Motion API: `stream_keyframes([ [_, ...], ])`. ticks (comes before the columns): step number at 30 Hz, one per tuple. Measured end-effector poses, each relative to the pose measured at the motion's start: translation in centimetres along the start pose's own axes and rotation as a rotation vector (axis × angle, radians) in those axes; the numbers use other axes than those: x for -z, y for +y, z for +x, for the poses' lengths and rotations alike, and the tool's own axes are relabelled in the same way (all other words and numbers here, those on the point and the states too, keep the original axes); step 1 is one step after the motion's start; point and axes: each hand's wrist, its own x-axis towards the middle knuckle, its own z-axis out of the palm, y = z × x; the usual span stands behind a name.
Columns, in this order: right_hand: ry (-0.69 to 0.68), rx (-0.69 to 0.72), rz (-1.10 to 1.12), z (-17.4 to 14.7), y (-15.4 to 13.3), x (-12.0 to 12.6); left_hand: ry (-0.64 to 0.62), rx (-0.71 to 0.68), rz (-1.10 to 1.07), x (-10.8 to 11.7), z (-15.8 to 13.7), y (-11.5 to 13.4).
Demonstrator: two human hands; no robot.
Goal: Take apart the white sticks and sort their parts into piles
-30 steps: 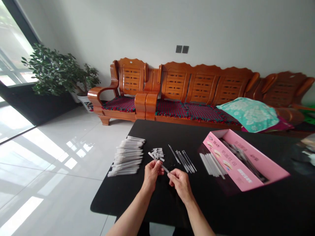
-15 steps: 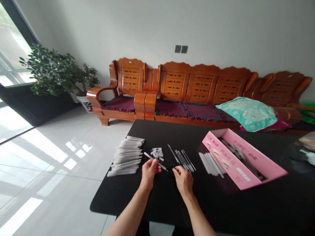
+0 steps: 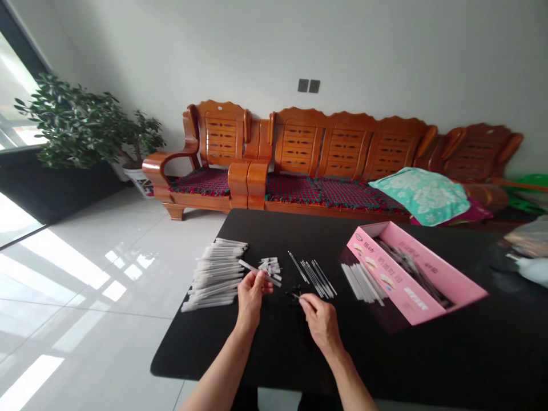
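The left hand [image 3: 252, 292] pinches a slim, translucent white tube [image 3: 273, 280] at ten o'clock from the right hand [image 3: 320, 319], whose fingertips [image 3: 303, 299] nearly meet beside small black pieces [image 3: 292, 294], their grip, if any, unclear.

Whitish tubes [image 3: 216, 275], black surface [image 3: 385, 359], pink box [image 3: 377, 268], turquoise cloth [image 3: 423, 194] with pale floral pattern, red-and-green checked mats [image 3: 342, 193], orange-brown sofa [image 3: 297, 137].

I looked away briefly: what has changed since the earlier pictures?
The left hand, holding the tube, has moved leftward, toward the tube pile. The right hand let go of the tube's end and is now by the black bits; whether it grips one is unclear. The tube pile, rods and pink box stayed put.
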Motion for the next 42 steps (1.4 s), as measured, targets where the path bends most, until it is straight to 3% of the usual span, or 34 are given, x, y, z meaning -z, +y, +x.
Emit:
stream_keyframes([
  [5,0.227,-0.205,-0.113,-0.4,6.1,4.5,0.127,-0.162,-0.012,0.8,1.1,2.2],
  [8,0.407,-0.345,-0.34,-0.3,8.7,6.6,0.098,-0.134,-0.004,0.9,1.0,1.9],
  [10,0.436,-0.432,-0.474,-0.1,9.4,7.4,0.055,-0.097,0.005,0.8,0.6,1.3],
  [22,0.138,-0.532,-0.709,1.4,5.6,4.5,-0.022,-0.031,0.049,0.1,-0.5,0.0],
  [26,0.068,-0.498,-0.727,2.1,5.0,4.1,-0.016,-0.022,0.054,0.2,-0.7,0.0],
  [36,0.08,-0.352,-0.685,2.2,5.1,3.0,-0.016,-0.005,0.053,0.3,-0.9,-0.3],
  [42,0.04,-0.334,-0.65,2.9,3.9,1.9,-0.088,0.03,0.063,-0.5,-1.6,-0.4],
])
